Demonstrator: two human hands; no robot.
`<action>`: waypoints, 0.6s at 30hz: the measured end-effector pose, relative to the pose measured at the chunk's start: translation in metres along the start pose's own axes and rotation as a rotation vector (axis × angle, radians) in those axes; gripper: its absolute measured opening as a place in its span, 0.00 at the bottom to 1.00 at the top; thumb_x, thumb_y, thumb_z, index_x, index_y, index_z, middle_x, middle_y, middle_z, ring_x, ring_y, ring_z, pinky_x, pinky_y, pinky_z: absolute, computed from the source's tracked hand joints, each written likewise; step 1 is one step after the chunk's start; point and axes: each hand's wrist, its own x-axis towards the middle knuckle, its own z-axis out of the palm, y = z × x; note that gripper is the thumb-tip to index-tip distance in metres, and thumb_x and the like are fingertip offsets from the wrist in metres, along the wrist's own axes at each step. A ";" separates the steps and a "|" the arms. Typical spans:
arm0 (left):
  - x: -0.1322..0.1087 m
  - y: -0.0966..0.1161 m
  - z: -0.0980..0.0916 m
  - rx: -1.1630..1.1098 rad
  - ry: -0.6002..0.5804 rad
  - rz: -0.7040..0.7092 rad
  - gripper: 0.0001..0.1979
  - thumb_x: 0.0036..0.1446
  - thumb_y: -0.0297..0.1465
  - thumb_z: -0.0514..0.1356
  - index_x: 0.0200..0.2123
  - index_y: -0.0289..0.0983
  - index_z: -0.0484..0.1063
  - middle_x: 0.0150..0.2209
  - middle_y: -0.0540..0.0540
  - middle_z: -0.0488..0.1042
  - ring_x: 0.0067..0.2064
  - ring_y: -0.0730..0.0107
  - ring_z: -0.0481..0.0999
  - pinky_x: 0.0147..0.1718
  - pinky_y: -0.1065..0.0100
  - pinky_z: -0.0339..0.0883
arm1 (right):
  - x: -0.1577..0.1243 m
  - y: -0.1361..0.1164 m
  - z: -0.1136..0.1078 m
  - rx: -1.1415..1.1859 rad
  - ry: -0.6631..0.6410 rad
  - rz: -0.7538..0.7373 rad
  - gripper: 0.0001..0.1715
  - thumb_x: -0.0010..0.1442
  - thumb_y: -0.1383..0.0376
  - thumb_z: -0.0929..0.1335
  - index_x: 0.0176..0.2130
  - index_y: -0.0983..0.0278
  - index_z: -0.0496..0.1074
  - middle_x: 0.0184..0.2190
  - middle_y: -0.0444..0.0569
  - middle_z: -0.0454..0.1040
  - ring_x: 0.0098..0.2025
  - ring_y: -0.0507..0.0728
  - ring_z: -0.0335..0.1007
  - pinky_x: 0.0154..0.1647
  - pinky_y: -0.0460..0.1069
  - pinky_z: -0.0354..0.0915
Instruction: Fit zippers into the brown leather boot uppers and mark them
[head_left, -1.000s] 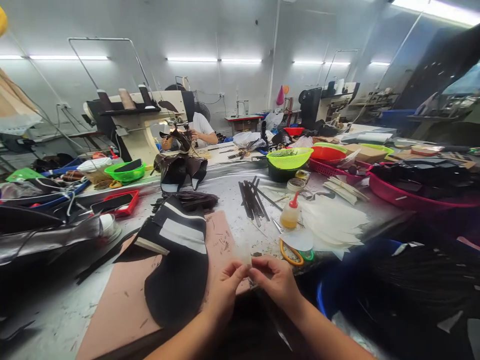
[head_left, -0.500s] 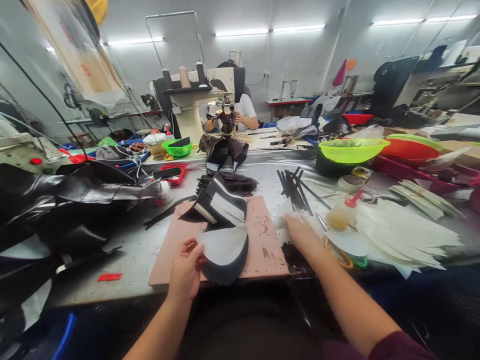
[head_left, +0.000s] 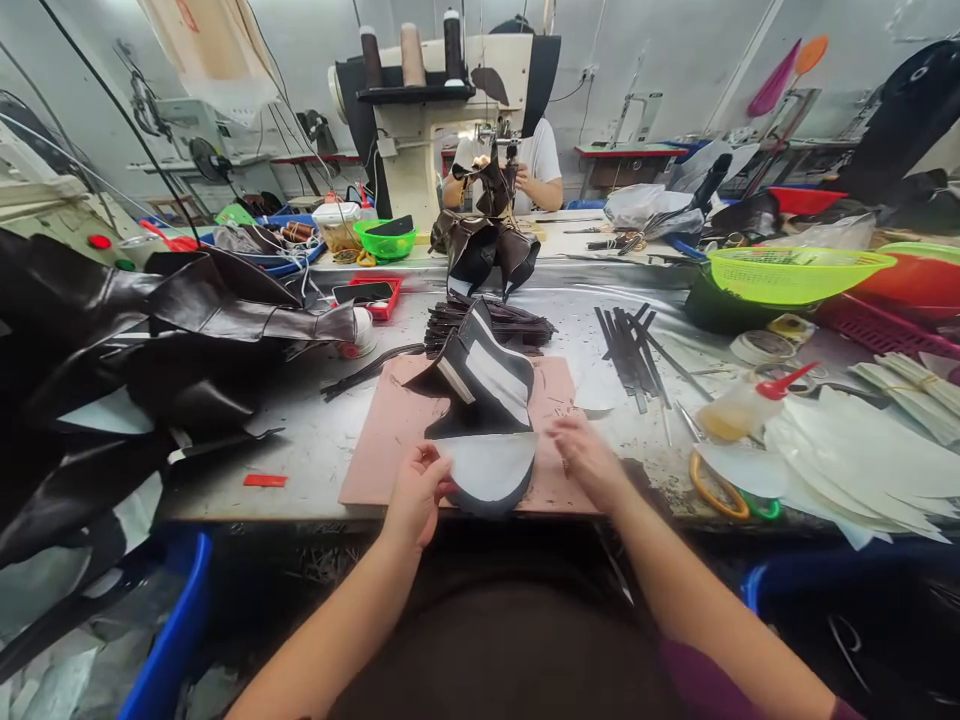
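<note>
My left hand (head_left: 417,490) pinches the left edge of a rounded dark leather piece (head_left: 491,497) with a pale backing facing up. The leather piece rests near the front of a pinkish board (head_left: 367,465). Its far part (head_left: 495,380) is black with white strips and curls up off the board. My right hand (head_left: 589,460) hovers over the board's right side, a little apart from the leather. Motion smears its fingertips, so whether anything is in them does not show.
Black strips (head_left: 630,350), a glue bottle (head_left: 739,405), orange-handled scissors (head_left: 716,490) and white sheets (head_left: 855,455) lie to the right. Dark leather (head_left: 142,380) heaps at left. Bundled strips (head_left: 487,325) sit behind the board. A person (head_left: 544,165) works at a sewing machine opposite.
My right hand has moved left, from beside the black strips to over the board. My left hand keeps its pinch on the leather piece. The camera view has tilted down and shifted.
</note>
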 end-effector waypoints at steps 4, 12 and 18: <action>0.007 -0.010 -0.006 0.184 -0.057 0.007 0.21 0.39 0.37 0.62 0.36 0.38 0.58 0.25 0.56 0.66 0.21 0.79 0.67 0.17 0.78 0.61 | -0.005 -0.031 0.025 0.094 -0.157 -0.026 0.17 0.61 0.57 0.59 0.35 0.64 0.71 0.34 0.49 0.72 0.37 0.55 0.69 0.38 0.49 0.66; 0.028 -0.008 -0.031 0.655 -0.237 0.121 0.09 0.40 0.29 0.62 0.30 0.38 0.70 0.21 0.55 0.63 0.25 0.76 0.65 0.24 0.75 0.62 | 0.009 -0.037 0.017 -0.005 -0.342 0.064 0.15 0.54 0.60 0.66 0.20 0.64 0.65 0.37 0.52 0.72 0.38 0.57 0.68 0.40 0.50 0.62; 0.032 -0.006 -0.036 0.839 -0.307 0.141 0.07 0.45 0.30 0.60 0.31 0.38 0.68 0.20 0.55 0.64 0.25 0.73 0.67 0.26 0.71 0.62 | 0.011 -0.046 0.012 -0.057 -0.431 0.088 0.18 0.55 0.61 0.65 0.17 0.64 0.64 0.43 0.51 0.70 0.39 0.56 0.69 0.41 0.49 0.61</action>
